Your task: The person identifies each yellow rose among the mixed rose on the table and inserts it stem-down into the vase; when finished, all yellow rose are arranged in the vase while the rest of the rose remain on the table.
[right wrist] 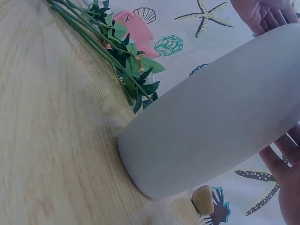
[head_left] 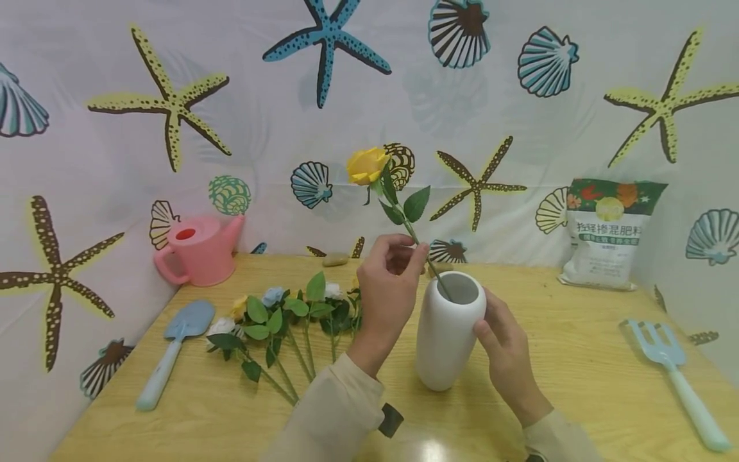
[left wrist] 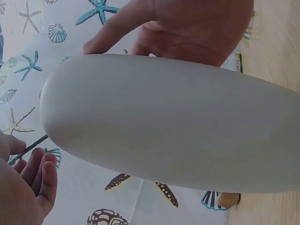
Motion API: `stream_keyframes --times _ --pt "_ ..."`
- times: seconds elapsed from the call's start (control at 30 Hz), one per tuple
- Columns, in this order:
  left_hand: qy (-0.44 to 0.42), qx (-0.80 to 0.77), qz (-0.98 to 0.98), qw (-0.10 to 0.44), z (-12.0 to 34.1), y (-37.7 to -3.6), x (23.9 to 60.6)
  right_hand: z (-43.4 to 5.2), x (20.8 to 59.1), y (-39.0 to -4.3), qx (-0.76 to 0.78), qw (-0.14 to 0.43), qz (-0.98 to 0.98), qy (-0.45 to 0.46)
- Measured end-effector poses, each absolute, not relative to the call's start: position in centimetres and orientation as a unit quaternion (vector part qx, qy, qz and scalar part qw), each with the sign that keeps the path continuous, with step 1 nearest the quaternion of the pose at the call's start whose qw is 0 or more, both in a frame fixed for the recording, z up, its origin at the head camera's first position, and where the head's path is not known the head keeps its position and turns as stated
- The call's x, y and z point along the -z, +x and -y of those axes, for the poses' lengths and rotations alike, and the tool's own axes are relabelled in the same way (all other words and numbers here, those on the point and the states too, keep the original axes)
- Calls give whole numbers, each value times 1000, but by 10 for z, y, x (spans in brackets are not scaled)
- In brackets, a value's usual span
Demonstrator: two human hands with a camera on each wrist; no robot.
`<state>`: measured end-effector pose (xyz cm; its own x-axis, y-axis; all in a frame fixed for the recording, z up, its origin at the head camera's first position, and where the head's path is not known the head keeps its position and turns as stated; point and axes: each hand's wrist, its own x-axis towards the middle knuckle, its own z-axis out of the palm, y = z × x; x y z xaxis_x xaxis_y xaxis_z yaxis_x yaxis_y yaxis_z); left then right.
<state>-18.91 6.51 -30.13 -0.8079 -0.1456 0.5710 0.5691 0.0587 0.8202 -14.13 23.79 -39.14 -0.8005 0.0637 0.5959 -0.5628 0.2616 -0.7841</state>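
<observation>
From afar I'm seeing the left hand (head_left: 388, 277) pinching the yellow rose (head_left: 367, 166) by its stem (head_left: 408, 228), whose lower end is sitting inside the white vase (head_left: 443, 343); the vase is standing on the table (head_left: 583, 359), the right hand (head_left: 508, 353) gripping its side

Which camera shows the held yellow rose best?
The head view, because the yellow rose with green leaves shows its bloom. The left wrist view shows only green stem; the right wrist view, none.

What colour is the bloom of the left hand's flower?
The green-stemmed rose bloom is yellow, clearest in the head view.
</observation>
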Motion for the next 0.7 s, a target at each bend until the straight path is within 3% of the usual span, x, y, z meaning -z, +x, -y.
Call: stream_keyframes --times 0.43,0.7 --pt "-154 697 658 239 -67 -195 293 -238 391 -142 -587 262 749 158" --pt "-177 645 728 151 -70 -191 296 -238 391 -141 -582 256 756 153"
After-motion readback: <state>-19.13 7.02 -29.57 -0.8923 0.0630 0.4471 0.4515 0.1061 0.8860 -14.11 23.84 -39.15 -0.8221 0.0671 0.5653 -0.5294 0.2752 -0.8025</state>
